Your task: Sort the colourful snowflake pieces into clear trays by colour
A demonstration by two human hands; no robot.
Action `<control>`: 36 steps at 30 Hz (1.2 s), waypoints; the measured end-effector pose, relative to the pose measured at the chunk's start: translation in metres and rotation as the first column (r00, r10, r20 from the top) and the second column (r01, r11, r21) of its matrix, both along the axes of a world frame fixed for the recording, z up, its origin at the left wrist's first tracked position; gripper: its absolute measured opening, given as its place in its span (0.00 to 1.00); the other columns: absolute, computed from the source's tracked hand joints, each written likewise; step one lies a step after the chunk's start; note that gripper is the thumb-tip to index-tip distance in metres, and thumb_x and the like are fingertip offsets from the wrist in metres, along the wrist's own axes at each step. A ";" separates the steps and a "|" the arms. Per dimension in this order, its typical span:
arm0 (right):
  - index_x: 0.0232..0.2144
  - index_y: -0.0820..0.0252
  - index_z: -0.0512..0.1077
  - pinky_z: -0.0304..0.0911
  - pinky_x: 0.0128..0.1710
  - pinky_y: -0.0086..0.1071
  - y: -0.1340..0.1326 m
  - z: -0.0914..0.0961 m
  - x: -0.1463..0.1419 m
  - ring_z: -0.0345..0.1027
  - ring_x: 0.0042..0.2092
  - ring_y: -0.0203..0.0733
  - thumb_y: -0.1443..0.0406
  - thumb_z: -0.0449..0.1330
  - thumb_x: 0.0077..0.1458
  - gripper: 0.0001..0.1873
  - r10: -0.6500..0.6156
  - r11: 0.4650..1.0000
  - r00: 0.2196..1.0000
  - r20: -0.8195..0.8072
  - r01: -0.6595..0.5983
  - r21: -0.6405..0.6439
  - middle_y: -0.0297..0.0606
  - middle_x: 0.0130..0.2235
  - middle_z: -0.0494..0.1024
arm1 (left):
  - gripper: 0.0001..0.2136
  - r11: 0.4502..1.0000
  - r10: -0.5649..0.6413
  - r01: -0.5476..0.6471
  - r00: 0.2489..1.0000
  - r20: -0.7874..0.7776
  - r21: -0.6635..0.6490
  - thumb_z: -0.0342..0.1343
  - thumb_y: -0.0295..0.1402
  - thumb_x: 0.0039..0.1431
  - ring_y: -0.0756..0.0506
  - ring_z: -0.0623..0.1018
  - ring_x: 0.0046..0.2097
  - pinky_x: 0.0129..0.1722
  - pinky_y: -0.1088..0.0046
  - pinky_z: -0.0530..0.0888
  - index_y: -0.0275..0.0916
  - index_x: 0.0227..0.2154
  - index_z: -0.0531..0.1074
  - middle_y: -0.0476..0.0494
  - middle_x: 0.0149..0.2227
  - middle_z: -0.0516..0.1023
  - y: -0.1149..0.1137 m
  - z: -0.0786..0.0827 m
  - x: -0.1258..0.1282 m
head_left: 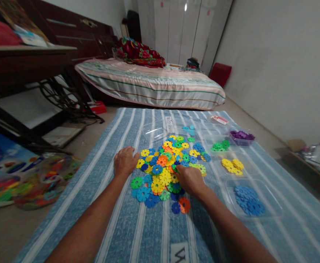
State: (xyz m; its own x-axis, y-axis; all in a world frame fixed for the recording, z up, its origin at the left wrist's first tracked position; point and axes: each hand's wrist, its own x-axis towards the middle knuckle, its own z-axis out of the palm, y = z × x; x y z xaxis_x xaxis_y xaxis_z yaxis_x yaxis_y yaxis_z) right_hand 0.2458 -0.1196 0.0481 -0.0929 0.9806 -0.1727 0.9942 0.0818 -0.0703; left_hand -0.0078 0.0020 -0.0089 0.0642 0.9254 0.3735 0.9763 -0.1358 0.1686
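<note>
A heap of notched plastic discs (164,177) in yellow, blue, green and orange lies on the striped cloth. My left hand (124,160) rests at the heap's left edge, fingers loosely apart and holding nothing, the thumb near a yellow disc (140,163). My right hand (191,179) reaches into the heap from the right with its fingers drawn together at the discs; whatever is between the fingertips is hidden. To the right are clear plastic trays with sorted discs: blue discs (249,200), yellow discs (232,166), green discs (220,145) and purple discs (241,135).
A blue-and-white striped cloth (116,233) covers the table. A clear lid (155,130) and a few light-blue discs (188,129) lie behind the heap. A small red-and-white packet (219,119) is at the far right. Beyond stand a bed (154,86) and a sewing-machine table (30,54).
</note>
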 end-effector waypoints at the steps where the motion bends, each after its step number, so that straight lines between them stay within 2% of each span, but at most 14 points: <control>1: 0.45 0.55 0.71 0.59 0.33 0.31 -0.001 0.000 0.000 0.77 0.41 0.48 0.59 0.48 0.66 0.14 0.007 1.000 1.000 0.003 -0.007 0.006 0.44 0.39 0.82 | 0.16 1.000 0.003 -0.003 1.000 -0.001 0.000 0.48 0.39 0.61 0.35 0.75 0.53 0.54 0.57 0.69 0.35 0.43 0.75 0.34 0.52 0.77 0.000 0.000 0.000; 8: 0.40 0.54 0.75 0.50 0.29 0.29 -0.007 0.005 0.013 0.76 0.37 0.42 0.60 0.48 0.67 0.15 0.012 0.994 0.999 -0.044 -0.008 0.107 0.39 0.36 0.83 | 0.17 1.000 0.015 -0.015 1.000 -0.026 -0.007 0.48 0.39 0.61 0.35 0.75 0.53 0.53 0.58 0.69 0.34 0.44 0.75 0.34 0.53 0.76 0.001 0.000 0.000; 12: 0.39 0.54 0.76 0.47 0.28 0.30 0.003 0.023 0.043 0.74 0.34 0.42 0.60 0.51 0.66 0.14 -0.101 0.972 0.995 -0.026 0.105 0.211 0.40 0.33 0.82 | 0.17 1.000 0.007 -0.007 0.999 -0.037 -0.007 0.48 0.39 0.61 0.36 0.75 0.53 0.54 0.58 0.69 0.34 0.44 0.75 0.33 0.52 0.76 0.001 0.001 -0.001; 14: 0.42 0.55 0.76 0.45 0.27 0.30 0.011 0.036 0.062 0.73 0.33 0.42 0.60 0.51 0.66 0.14 -0.253 0.919 0.967 -0.009 0.243 0.311 0.42 0.33 0.81 | 0.17 1.000 0.008 -0.009 0.999 -0.040 -0.006 0.48 0.39 0.61 0.36 0.74 0.54 0.54 0.58 0.69 0.34 0.44 0.75 0.33 0.53 0.76 0.002 0.001 -0.001; 16: 0.46 0.57 0.75 0.44 0.27 0.31 0.017 0.047 0.079 0.71 0.31 0.42 0.61 0.50 0.67 0.16 -0.423 0.821 0.906 -0.021 0.393 0.414 0.44 0.33 0.81 | 0.18 1.000 0.008 -0.009 0.999 -0.045 -0.015 0.48 0.39 0.61 0.35 0.74 0.54 0.54 0.58 0.69 0.33 0.44 0.75 0.33 0.53 0.76 0.002 0.001 -0.001; 17: 0.48 0.58 0.74 0.44 0.27 0.31 0.018 0.049 0.084 0.71 0.31 0.42 0.60 0.49 0.67 0.16 -0.480 0.776 0.877 -0.035 0.443 0.449 0.44 0.33 0.80 | 0.18 1.000 0.008 -0.009 0.999 -0.048 -0.021 0.48 0.39 0.61 0.35 0.74 0.54 0.54 0.57 0.69 0.33 0.45 0.75 0.33 0.53 0.76 0.002 0.001 -0.001; 18: 0.49 0.59 0.73 0.44 0.27 0.30 0.017 0.050 0.087 0.71 0.31 0.42 0.60 0.49 0.67 0.17 -0.504 0.753 0.862 -0.044 0.464 0.466 0.45 0.34 0.80 | 0.18 1.000 0.009 -0.010 0.999 -0.049 -0.025 0.47 0.39 0.61 0.35 0.74 0.54 0.53 0.57 0.69 0.33 0.45 0.75 0.33 0.53 0.76 0.002 0.001 -0.001; 19: 0.49 0.59 0.73 0.45 0.27 0.30 0.015 0.048 0.088 0.71 0.31 0.42 0.60 0.49 0.67 0.17 -0.492 0.761 0.870 -0.046 0.455 0.462 0.44 0.34 0.81 | 0.18 1.000 0.009 -0.011 0.999 -0.050 -0.026 0.47 0.39 0.61 0.35 0.74 0.53 0.53 0.57 0.69 0.33 0.45 0.74 0.33 0.52 0.76 0.002 0.000 -0.001; 20: 0.48 0.58 0.74 0.45 0.28 0.30 0.011 0.045 0.085 0.72 0.32 0.42 0.59 0.50 0.67 0.16 -0.447 0.797 0.894 -0.043 0.419 0.434 0.44 0.34 0.81 | 0.18 1.000 0.011 -0.012 0.999 -0.049 -0.024 0.47 0.39 0.61 0.35 0.74 0.53 0.53 0.57 0.69 0.33 0.45 0.74 0.33 0.52 0.76 0.002 0.000 -0.001; 23: 0.44 0.55 0.75 0.49 0.29 0.30 -0.003 0.029 0.067 0.74 0.35 0.43 0.59 0.51 0.66 0.14 -0.231 0.935 0.972 -0.044 0.235 0.264 0.41 0.34 0.82 | 0.17 1.000 0.008 -0.008 0.999 -0.043 -0.007 0.48 0.39 0.61 0.35 0.74 0.53 0.53 0.58 0.69 0.34 0.44 0.75 0.33 0.52 0.76 0.003 -0.001 -0.001; 25: 0.44 0.54 0.75 0.50 0.30 0.30 -0.013 0.019 0.050 0.76 0.38 0.44 0.58 0.52 0.65 0.14 -0.114 0.982 0.992 -0.062 0.121 0.144 0.41 0.36 0.83 | 0.17 1.000 0.004 -0.004 0.999 -0.042 -0.001 0.48 0.39 0.61 0.36 0.75 0.53 0.53 0.58 0.69 0.34 0.44 0.74 0.33 0.51 0.77 0.003 -0.001 -0.001; 29: 0.41 0.55 0.74 0.52 0.31 0.30 -0.022 0.009 0.027 0.77 0.40 0.45 0.56 0.52 0.65 0.14 -0.005 1.000 0.997 -0.078 0.006 0.014 0.42 0.38 0.83 | 0.17 1.000 -0.003 0.003 0.999 -0.050 -0.002 0.47 0.39 0.61 0.36 0.75 0.51 0.52 0.59 0.69 0.35 0.43 0.74 0.34 0.50 0.77 0.003 -0.001 -0.002; 36: 0.43 0.55 0.73 0.56 0.32 0.31 -0.020 0.007 0.019 0.77 0.42 0.48 0.56 0.52 0.65 0.14 -0.024 1.000 0.997 -0.071 0.023 -0.011 0.43 0.39 0.82 | 0.16 1.000 0.004 -0.004 1.000 -0.019 0.024 0.47 0.40 0.60 0.36 0.75 0.52 0.52 0.58 0.69 0.37 0.42 0.74 0.35 0.50 0.77 0.003 -0.002 -0.002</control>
